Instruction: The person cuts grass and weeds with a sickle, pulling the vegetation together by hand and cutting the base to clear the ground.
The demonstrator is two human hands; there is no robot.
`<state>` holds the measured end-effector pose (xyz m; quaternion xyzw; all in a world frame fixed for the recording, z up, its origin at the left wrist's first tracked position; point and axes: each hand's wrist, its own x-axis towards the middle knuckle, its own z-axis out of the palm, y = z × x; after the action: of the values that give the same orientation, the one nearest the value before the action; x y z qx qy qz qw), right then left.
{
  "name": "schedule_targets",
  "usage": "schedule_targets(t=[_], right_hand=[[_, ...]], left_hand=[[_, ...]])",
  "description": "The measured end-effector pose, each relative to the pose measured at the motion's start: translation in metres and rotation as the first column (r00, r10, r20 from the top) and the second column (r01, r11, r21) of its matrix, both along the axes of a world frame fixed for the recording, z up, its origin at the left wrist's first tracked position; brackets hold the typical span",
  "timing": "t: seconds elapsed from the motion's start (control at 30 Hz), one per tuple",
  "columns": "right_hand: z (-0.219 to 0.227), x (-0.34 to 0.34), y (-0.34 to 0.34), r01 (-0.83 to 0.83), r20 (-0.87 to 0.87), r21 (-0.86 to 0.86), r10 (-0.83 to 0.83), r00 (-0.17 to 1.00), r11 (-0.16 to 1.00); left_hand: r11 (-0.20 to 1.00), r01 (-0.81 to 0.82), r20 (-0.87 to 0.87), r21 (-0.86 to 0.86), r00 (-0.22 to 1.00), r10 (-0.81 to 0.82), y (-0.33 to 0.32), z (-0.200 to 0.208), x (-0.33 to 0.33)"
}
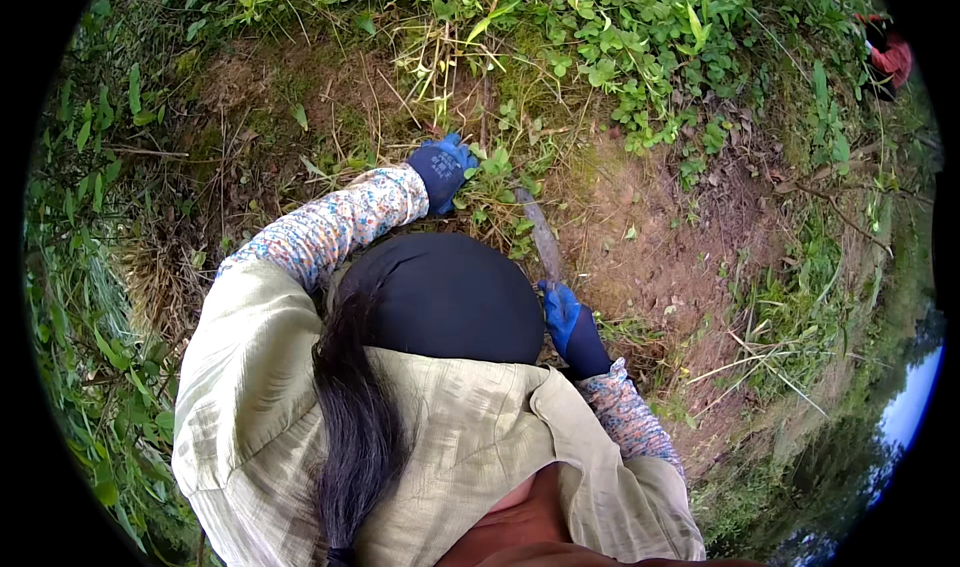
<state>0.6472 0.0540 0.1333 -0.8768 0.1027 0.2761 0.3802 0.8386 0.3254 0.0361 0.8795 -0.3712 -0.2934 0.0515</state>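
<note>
My left hand (440,174), in a blue glove below a flowered sleeve, is closed around the stems of green weeds (492,189) growing low on the soil. Its fingertips are partly lost among the leaves. To the right and nearer me, my right hand (566,319), gloved in blue too, grips a sickle (541,235). The sickle's grey, dirt-smeared blade is slightly curved and points up and away from my hand, its tip beside the weeds. Its handle is hidden inside my fist.
Reddish bare soil (640,217) lies right of the blade. Leafy plants (630,67) grow thickly on the far side. Dry stalks (760,362) and a thin branch (840,212) lie to the right. Another person in red (892,62) shows at the far right edge.
</note>
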Motion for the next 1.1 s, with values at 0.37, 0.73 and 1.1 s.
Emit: schedule_targets(t=[0.37, 0.73, 1.1], right_hand=[[-0.021, 0.178, -0.026, 0.171, 0.620, -0.301, 0.056, 0.783, 0.938], [-0.073, 0.090, -0.011, 0.183, 0.278, -0.096, -0.151, 0.949, 0.978], [0.028, 0.012, -0.033, 0.134, -0.049, -0.061, -0.137, 0.989, 0.989]], left_hand=[[0.920, -0.151, 0.354, -0.363, 0.890, 0.286, -0.049, 0.046, 0.070], [0.940, -0.265, 0.038, -0.216, 0.959, 0.280, -0.054, 0.007, 0.150], [0.934, -0.273, -0.134, -0.231, 0.960, 0.247, 0.007, -0.013, -0.065]])
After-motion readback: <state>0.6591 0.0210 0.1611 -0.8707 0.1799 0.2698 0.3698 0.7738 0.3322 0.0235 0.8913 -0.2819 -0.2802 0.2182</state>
